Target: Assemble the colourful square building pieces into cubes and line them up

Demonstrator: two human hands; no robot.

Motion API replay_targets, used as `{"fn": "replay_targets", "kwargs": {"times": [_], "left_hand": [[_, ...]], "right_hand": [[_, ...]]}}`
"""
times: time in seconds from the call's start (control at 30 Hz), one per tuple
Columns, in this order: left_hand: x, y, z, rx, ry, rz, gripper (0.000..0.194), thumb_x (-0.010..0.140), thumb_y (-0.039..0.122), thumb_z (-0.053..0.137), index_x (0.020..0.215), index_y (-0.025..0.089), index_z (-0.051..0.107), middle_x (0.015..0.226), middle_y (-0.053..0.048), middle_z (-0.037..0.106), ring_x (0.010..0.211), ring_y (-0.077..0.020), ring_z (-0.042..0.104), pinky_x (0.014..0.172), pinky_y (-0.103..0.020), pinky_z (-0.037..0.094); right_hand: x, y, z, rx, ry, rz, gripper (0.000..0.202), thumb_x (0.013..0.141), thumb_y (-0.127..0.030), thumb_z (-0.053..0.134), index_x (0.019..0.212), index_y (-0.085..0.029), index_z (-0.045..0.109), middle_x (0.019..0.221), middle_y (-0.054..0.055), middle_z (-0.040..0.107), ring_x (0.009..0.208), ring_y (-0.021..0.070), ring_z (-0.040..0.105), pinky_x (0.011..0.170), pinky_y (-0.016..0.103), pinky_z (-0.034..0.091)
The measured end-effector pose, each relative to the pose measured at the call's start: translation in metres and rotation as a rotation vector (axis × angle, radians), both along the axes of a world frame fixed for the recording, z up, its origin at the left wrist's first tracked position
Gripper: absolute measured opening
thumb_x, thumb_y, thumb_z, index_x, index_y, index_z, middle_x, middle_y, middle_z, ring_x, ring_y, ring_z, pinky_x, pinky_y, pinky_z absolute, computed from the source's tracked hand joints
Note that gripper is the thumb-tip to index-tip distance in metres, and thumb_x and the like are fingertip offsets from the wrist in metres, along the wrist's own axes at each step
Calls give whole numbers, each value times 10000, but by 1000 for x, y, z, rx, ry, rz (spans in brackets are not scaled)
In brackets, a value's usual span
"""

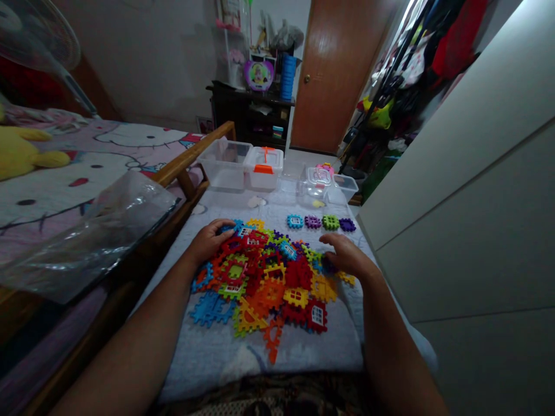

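A heap of colourful plastic building pieces (271, 292) lies on the cloth-covered table (312, 355). At the heap's far left edge, my left hand (213, 238) touches a blue piece, its fingers bent over it. My right hand (344, 254) is at the right edge of the heap, thumb and fingers apart, just above a dark piece. Beyond the heap is a row of separate pieces: a blue one (295, 221), a purple one (313, 222), a green one (330, 222) and a dark purple one (347, 225).
Clear plastic boxes (225, 167) stand at the table's far end, one with an orange-handled lid (263, 169). A wooden bed rail (195, 153) and a plastic bag (99, 231) are on the left. A white cabinet (468, 190) borders the right side.
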State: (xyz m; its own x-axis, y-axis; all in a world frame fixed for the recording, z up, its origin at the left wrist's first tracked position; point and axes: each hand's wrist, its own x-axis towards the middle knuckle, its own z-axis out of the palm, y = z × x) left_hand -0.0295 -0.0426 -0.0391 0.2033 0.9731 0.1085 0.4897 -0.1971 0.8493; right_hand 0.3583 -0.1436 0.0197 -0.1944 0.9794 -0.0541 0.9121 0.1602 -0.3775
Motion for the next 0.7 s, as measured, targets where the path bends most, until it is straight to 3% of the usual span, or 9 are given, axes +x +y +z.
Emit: {"fn": "replay_targets", "kwargs": {"times": [0.1, 0.23, 0.4, 0.53, 0.7], "left_hand": [[-1, 1, -2, -10, 3, 14, 576, 736, 658, 638, 1070, 194, 709, 1184, -94, 704, 1094, -296, 638, 1048, -446, 451], [-1, 1, -4, -16, 0, 18, 598, 732, 668, 638, 1086, 190, 704, 1169, -92, 708, 1073, -293, 647, 1021, -439, 470], [-1, 2, -3, -18, 3, 12, 609, 726, 676, 639, 1080, 184, 705, 1192, -100, 699, 1110, -299, 635, 1060, -446, 439], [-2, 3, -4, -11, 4, 8, 586, 726, 672, 644, 1070, 202, 709, 1225, -94, 692, 1149, -303, 619, 1085, -453, 417], [-4, 4, -6, -27, 10, 10, 583, 737, 665, 640, 1094, 209, 703, 1221, -91, 697, 1116, -301, 636, 1059, -450, 443]], "right_hand": [[15, -1, -8, -67, -88, -13, 396, 738, -187, 705, 1133, -199, 685, 1137, 116, 677, 1091, 277, 603, 941, 378, 467], [22, 0, -18, -78, -27, 23, 315, 755, -200, 691, 1070, -207, 690, 1020, 70, 673, 966, 223, 607, 869, 329, 469], [23, 1, -21, -116, 234, 8, 238, 757, -205, 661, 994, -199, 667, 841, 5, 609, 745, 149, 564, 681, 260, 462], [30, -2, -17, -189, 527, -49, 241, 729, -207, 627, 969, -201, 642, 713, -46, 499, 611, 109, 480, 528, 211, 382], [35, 0, -18, 0, 686, -179, 246, 744, -295, 617, 971, -202, 621, 713, -40, 483, 607, 118, 470, 543, 231, 400]]}}
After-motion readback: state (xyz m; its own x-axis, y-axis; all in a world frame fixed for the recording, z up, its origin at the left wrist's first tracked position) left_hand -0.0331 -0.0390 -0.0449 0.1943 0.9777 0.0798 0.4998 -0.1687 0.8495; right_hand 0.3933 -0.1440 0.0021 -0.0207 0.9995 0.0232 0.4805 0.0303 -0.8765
